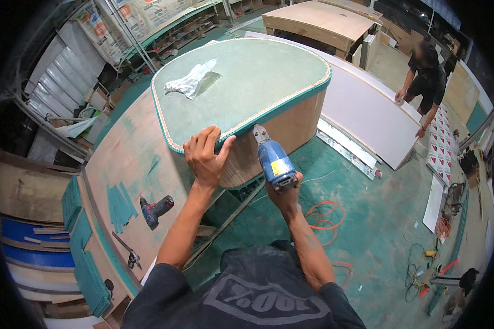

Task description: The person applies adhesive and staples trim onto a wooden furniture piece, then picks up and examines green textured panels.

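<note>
A large rounded wooden piece with a pale green top [258, 77] stands in front of me. Along its rim runs a green edge strip [280, 113]. My left hand [206, 156] rests on the near rim, its fingers lying over the top edge and the thumb apart, against the strip. In my right hand [286, 197] is a blue nail gun [275, 164], gripped from below. Its metal nose points away from me, at the strip, just right of my left hand; whether it touches cannot be made out. A crumpled clear plastic bag [191, 79] lies on the green top.
A cordless drill [157, 210], green strips [119, 205] and a clamp [129, 252] lie on the curved wooden surface at left. An orange hose [326, 216] loops across the green floor. At right, another person [427, 77] bends over a large white panel [368, 104].
</note>
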`<state>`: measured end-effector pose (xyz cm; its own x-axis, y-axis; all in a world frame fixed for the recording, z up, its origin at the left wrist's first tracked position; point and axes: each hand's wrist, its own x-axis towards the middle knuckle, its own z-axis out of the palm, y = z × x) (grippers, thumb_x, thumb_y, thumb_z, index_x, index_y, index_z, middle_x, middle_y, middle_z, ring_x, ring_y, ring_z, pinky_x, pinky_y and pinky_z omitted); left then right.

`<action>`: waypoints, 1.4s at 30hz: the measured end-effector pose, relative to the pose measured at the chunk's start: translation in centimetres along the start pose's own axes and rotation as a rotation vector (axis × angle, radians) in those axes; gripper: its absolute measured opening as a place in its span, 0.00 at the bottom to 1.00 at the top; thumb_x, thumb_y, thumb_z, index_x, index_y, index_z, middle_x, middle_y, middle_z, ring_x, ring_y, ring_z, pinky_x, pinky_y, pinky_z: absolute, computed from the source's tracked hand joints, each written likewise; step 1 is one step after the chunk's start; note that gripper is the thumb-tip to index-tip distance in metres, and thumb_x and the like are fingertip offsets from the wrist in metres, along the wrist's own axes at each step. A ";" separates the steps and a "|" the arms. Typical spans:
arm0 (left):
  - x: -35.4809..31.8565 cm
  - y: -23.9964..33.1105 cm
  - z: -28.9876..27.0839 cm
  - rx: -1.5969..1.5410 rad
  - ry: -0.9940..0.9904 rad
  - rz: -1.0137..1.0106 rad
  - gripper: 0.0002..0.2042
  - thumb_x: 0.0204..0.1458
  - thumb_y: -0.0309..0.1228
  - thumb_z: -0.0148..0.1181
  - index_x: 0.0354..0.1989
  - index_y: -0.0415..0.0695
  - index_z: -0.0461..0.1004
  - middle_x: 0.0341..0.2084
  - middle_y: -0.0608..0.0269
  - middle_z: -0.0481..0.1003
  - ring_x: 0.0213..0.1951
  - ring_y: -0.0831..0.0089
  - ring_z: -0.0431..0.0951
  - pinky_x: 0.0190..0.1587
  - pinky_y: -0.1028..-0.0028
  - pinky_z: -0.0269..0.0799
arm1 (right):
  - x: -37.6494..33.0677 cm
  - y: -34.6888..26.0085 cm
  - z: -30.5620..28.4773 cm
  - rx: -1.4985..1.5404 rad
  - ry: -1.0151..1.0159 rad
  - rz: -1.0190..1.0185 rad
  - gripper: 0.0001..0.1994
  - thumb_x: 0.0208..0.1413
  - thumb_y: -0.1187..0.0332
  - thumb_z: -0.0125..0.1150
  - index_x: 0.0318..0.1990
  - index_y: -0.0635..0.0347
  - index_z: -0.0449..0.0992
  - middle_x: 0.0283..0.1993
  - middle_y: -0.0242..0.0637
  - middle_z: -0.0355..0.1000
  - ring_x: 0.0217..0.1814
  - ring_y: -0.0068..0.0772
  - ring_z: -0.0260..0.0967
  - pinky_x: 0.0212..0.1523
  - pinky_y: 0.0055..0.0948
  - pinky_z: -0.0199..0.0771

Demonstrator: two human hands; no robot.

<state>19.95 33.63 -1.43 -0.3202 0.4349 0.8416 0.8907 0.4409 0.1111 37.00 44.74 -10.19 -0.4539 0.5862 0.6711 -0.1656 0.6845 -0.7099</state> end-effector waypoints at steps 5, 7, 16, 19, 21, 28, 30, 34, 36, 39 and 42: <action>0.6 -1.3 -1.8 -0.112 -0.089 0.031 0.13 0.56 0.38 0.66 0.43 0.43 0.82 0.43 0.61 0.82 0.44 0.66 0.79 0.47 0.67 0.65 | 0.0 -0.5 0.5 0.078 0.050 0.042 0.11 0.36 0.76 0.69 0.32 0.64 0.76 0.30 0.44 0.76 0.27 0.45 0.77 0.30 0.36 0.77; 0.6 -2.0 -2.4 -0.186 -0.094 -0.010 0.11 0.58 0.37 0.64 0.42 0.43 0.83 0.43 0.61 0.82 0.44 0.65 0.79 0.48 0.67 0.65 | -0.9 -1.1 0.5 0.068 0.059 0.022 0.11 0.36 0.76 0.68 0.31 0.63 0.76 0.29 0.44 0.75 0.27 0.46 0.77 0.30 0.36 0.77; -0.7 -4.1 -3.1 -0.322 -0.042 -0.066 0.11 0.62 0.34 0.58 0.39 0.40 0.84 0.41 0.56 0.83 0.45 0.64 0.81 0.54 0.67 0.66 | -1.0 -3.1 1.7 0.046 0.056 0.060 0.10 0.39 0.75 0.70 0.31 0.63 0.75 0.27 0.43 0.75 0.27 0.47 0.77 0.31 0.36 0.77; -0.8 -4.3 -3.0 -0.359 -0.043 -0.123 0.11 0.62 0.33 0.58 0.39 0.40 0.84 0.41 0.57 0.83 0.46 0.64 0.81 0.55 0.66 0.66 | -1.4 -3.2 2.4 0.077 0.111 0.067 0.09 0.38 0.74 0.69 0.26 0.62 0.73 0.23 0.40 0.72 0.23 0.42 0.73 0.28 0.34 0.74; -1.2 -5.1 -2.8 -0.348 -0.010 -0.061 0.10 0.62 0.32 0.58 0.39 0.40 0.84 0.41 0.57 0.83 0.46 0.64 0.82 0.56 0.67 0.67 | -1.0 -3.9 2.9 0.072 0.165 -0.019 0.08 0.37 0.75 0.67 0.21 0.59 0.71 0.19 0.36 0.70 0.19 0.36 0.70 0.24 0.33 0.71; -1.0 -4.5 -2.5 -0.383 0.024 -0.085 0.07 0.59 0.28 0.60 0.38 0.40 0.84 0.39 0.58 0.83 0.47 0.63 0.81 0.55 0.68 0.66 | -2.8 -2.1 3.2 0.053 0.041 0.047 0.09 0.39 0.75 0.70 0.30 0.63 0.77 0.29 0.43 0.76 0.28 0.43 0.78 0.31 0.34 0.78; -1.0 -4.4 -2.6 -0.376 0.021 -0.116 0.08 0.58 0.28 0.60 0.38 0.40 0.84 0.38 0.58 0.83 0.46 0.63 0.81 0.55 0.68 0.66 | -2.7 -2.1 3.4 0.047 0.026 0.033 0.09 0.39 0.75 0.70 0.29 0.64 0.77 0.27 0.42 0.75 0.27 0.42 0.77 0.31 0.34 0.78; -0.8 -3.9 -2.8 -0.372 0.019 -0.116 0.08 0.58 0.28 0.60 0.38 0.40 0.84 0.38 0.58 0.83 0.45 0.63 0.81 0.54 0.68 0.67 | -2.6 -2.2 3.3 0.066 0.047 0.006 0.09 0.38 0.74 0.71 0.29 0.64 0.77 0.27 0.42 0.75 0.27 0.41 0.77 0.30 0.33 0.78; -0.8 -3.6 -2.8 -0.384 0.007 -0.160 0.10 0.60 0.30 0.59 0.39 0.38 0.84 0.39 0.55 0.83 0.46 0.62 0.81 0.56 0.66 0.68 | -2.7 -2.0 3.1 0.058 0.052 -0.029 0.10 0.38 0.74 0.72 0.29 0.63 0.77 0.27 0.42 0.75 0.27 0.42 0.77 0.30 0.33 0.78; -1.0 -3.6 -2.7 -0.367 0.005 -0.160 0.10 0.60 0.31 0.59 0.39 0.38 0.83 0.40 0.54 0.83 0.47 0.60 0.81 0.57 0.64 0.67 | -2.5 -2.2 2.6 0.182 0.023 0.182 0.11 0.37 0.73 0.71 0.32 0.62 0.78 0.29 0.41 0.77 0.27 0.36 0.78 0.31 0.33 0.78; -1.1 -3.1 -2.4 -0.260 0.019 -0.110 0.10 0.61 0.31 0.59 0.41 0.38 0.83 0.42 0.53 0.83 0.48 0.57 0.81 0.58 0.62 0.66 | -3.8 -0.1 1.6 0.054 0.028 -0.001 0.10 0.39 0.73 0.71 0.31 0.62 0.78 0.28 0.40 0.78 0.27 0.33 0.78 0.30 0.32 0.77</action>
<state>18.32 29.87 -1.43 -0.4155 0.3795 0.8266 0.9046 0.2677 0.3318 37.37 41.75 -13.01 -0.4291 0.5976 0.6773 -0.2135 0.6615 -0.7189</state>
